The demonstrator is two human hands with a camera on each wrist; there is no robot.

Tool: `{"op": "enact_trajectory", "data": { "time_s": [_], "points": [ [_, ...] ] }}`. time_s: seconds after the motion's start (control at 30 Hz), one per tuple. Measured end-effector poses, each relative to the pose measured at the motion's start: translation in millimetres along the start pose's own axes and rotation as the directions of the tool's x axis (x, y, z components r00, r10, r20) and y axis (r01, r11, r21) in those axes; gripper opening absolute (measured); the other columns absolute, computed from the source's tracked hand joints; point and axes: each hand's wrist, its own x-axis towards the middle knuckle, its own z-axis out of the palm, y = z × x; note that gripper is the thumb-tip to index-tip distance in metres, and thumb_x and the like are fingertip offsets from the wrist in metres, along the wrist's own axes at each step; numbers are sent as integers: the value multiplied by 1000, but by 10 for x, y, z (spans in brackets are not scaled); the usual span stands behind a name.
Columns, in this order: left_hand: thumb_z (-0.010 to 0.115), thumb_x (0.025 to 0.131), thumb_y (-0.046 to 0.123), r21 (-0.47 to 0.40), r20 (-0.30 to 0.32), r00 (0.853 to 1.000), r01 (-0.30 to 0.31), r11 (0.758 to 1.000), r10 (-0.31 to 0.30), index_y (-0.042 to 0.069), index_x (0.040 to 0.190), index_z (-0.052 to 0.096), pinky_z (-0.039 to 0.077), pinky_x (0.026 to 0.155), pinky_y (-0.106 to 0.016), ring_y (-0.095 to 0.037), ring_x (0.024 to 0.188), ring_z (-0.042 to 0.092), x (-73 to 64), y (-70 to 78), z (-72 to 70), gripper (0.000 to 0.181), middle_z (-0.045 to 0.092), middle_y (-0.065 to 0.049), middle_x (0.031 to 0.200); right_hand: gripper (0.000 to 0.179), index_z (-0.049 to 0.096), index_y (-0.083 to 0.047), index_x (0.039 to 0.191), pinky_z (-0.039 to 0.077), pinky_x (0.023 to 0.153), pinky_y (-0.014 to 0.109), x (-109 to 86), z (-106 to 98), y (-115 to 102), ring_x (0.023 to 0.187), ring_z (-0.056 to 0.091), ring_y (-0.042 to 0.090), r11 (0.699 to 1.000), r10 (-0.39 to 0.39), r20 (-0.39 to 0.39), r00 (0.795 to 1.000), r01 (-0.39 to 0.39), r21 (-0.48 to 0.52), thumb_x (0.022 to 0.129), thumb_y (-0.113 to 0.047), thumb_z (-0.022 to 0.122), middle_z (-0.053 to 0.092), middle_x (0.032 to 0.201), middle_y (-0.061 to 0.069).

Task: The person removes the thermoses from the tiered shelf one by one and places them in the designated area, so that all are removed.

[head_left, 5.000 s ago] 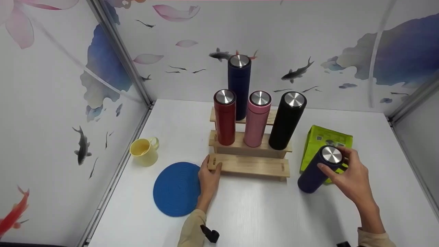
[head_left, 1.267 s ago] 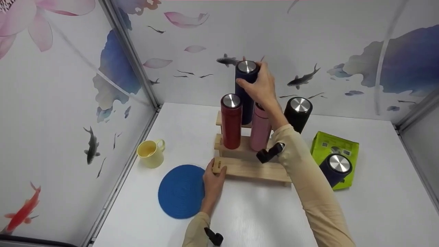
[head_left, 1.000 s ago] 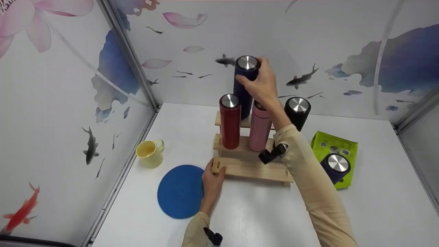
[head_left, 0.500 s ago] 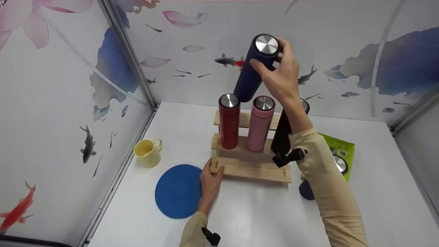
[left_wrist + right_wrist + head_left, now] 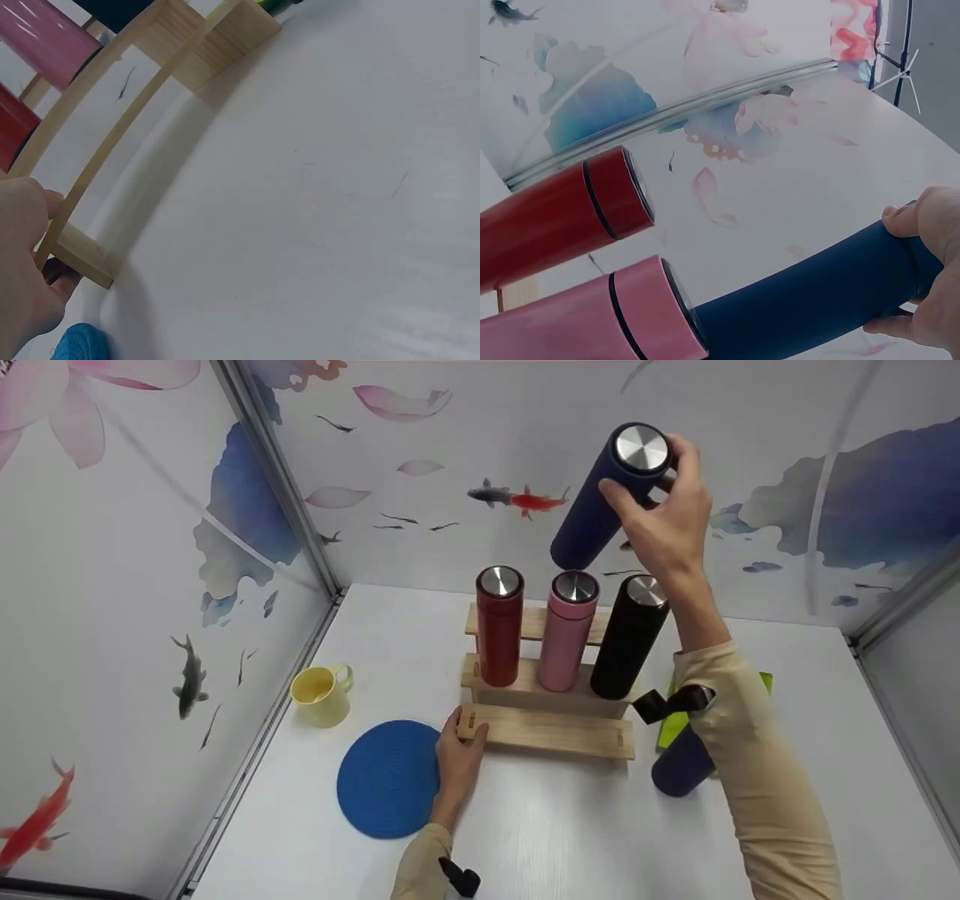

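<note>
My right hand grips a dark blue thermos near its steel-topped lid, holding it tilted in the air behind and above the rack. In the right wrist view, the same blue thermos extends from the fingers past the pink one. My left hand pinches the left end of the wooden rack's lowest shelf, thumb on top. On the middle shelf stand a red thermos, a pink thermos and a black thermos. The top shelf shows bare wood.
A second blue thermos stands on the table at right, partly behind my right forearm, with a green pouch beyond it. A yellow mug and a round blue placemat lie at left. Printed walls enclose the table.
Earlier my right hand let go of the second blue thermos at right. It then took the blue thermos on the top shelf, lifted it off and carried it rightward. The left hand stays put.
</note>
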Motion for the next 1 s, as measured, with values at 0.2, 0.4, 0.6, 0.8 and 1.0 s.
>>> {"op": "enact_trajectory", "data": {
  "time_s": [0.2, 0.4, 0.6, 0.8, 1.0],
  "points": [
    [74, 93, 19, 1, -3, 1000, 22, 1000, -22, -4, 144, 50, 47, 108, -50, -35, 134, 55, -4, -4, -29, 62, 57, -23, 144, 63, 51, -7, 139, 54, 101, 37, 73, -206, 99, 121, 60, 25, 999, 31, -34, 999, -32, -30, 84, -14, 81, 59, 133, 9],
    [74, 93, 18, 10, 11, 1000, 22, 1000, -22, -4, 145, 50, 52, 102, -49, -35, 132, 56, -27, -28, -23, 61, 56, -24, 144, 64, 52, -9, 139, 55, 100, 36, 55, -465, 256, 122, 60, 25, 993, 72, -95, 993, -80, -81, 84, -15, 82, 59, 133, 6],
    [74, 93, 18, 18, 5, 1000, 23, 1000, -23, -3, 145, 50, 49, 106, -49, -34, 132, 56, -58, -27, -4, 61, 57, -22, 144, 63, 52, -11, 140, 53, 101, 35, 0, -709, 405, 122, 59, 24, 984, 112, -142, 983, -130, -120, 84, -17, 81, 58, 133, 3],
    [73, 94, 20, 1, 19, 999, 34, 999, -34, -2, 146, 49, 45, 110, -50, -34, 136, 53, -52, -11, 2, 62, 55, -21, 146, 65, 50, -13, 143, 54, 101, 35, -47, -930, 510, 124, 59, 25, 975, 138, -184, 973, -166, -146, 85, -18, 81, 56, 135, 2],
    [74, 93, 18, 0, 5, 1000, 21, 1000, -21, -3, 145, 50, 52, 101, -48, -34, 132, 56, -14, -2, 14, 61, 57, -23, 144, 65, 52, -16, 142, 54, 98, 31, -126, -1146, 586, 122, 59, 21, 967, 168, -225, 960, -205, -154, 84, -21, 82, 57, 133, -2]
  ]
}}
